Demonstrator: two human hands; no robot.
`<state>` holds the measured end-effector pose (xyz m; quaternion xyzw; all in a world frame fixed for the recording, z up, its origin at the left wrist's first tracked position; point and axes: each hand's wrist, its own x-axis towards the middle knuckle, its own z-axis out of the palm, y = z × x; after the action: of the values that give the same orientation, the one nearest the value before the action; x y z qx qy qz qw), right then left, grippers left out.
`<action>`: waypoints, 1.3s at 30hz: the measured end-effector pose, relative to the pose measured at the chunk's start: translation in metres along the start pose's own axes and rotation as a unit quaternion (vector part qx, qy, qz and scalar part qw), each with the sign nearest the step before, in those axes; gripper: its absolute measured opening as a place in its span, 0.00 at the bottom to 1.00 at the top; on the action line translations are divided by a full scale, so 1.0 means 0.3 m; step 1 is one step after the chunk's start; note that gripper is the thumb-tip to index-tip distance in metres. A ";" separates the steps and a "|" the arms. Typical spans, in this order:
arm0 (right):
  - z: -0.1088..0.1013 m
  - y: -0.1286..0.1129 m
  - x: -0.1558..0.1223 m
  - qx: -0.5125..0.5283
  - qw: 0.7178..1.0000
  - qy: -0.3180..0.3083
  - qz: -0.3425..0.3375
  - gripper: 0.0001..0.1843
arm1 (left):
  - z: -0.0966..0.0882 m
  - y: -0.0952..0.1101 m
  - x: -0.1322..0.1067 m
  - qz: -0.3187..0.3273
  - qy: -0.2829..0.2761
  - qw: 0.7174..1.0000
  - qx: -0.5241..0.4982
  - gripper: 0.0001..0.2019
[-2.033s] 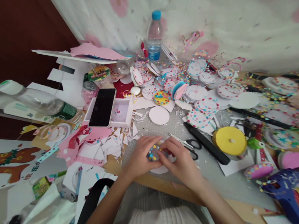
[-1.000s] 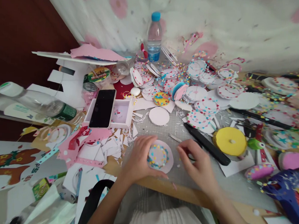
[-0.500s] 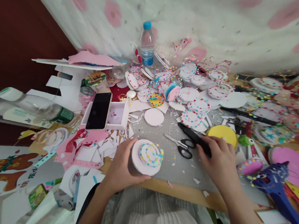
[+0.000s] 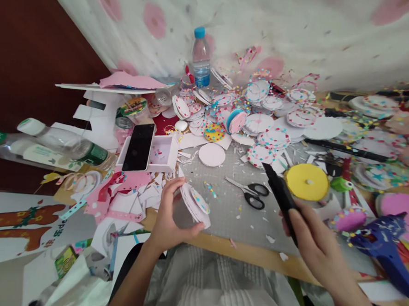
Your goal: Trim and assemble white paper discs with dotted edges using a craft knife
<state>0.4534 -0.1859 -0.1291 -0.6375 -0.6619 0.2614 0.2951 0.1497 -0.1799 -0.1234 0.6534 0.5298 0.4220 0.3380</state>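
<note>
My left hand (image 4: 168,215) grips a white paper disc (image 4: 195,203) with a smaller dotted disc on it, tilted up on edge above the table's near rim. My right hand (image 4: 312,238) is closed around a long black pen-like tool (image 4: 281,194), lifted off the grey cutting mat (image 4: 229,205) with its tip pointing away from me. Black-handled scissors (image 4: 252,193) lie on the mat between my hands. A short strip of coloured dots (image 4: 210,188) lies just beyond the disc.
Several dotted paper discs (image 4: 271,138) pile up at the back near a water bottle (image 4: 200,56). A phone (image 4: 139,146) rests on a white box, a yellow round lid (image 4: 306,181) sits right, a blue punch (image 4: 389,249) far right, and paper scraps (image 4: 132,199) left.
My right hand left the disc, reached right and picked up the black tool. My left hand lifted the disc off the mat and tilted it on edge.
</note>
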 end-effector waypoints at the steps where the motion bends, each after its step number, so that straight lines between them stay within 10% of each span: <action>1: -0.002 -0.015 -0.021 0.029 0.999 -0.020 0.000 0.16 | 0.011 -0.003 -0.005 -0.012 0.010 1.000 -0.026 0.40; 7: 0.028 -0.079 -0.102 0.095 0.985 -0.132 -0.054 0.17 | 0.035 -0.009 0.006 -0.015 0.009 0.999 0.031 0.38; 18: 0.073 -0.104 -0.138 0.074 0.983 -0.144 -0.083 0.16 | 0.053 -0.034 0.001 -0.099 0.052 0.991 -0.073 0.24; 28: 0.075 -0.108 -0.113 -0.022 0.975 -0.158 -0.154 0.23 | 0.077 -0.025 0.040 0.016 0.139 0.990 -0.007 0.16; 39: 0.041 -0.122 -0.078 -0.015 0.974 -0.202 -0.102 0.19 | 0.172 -0.020 0.061 -0.048 0.204 0.966 -0.153 0.09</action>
<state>0.4196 -0.2107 -0.1125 -0.5046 -0.7735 0.3434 0.1705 0.1956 -0.1603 -0.1466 0.4679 0.5473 0.6060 0.3380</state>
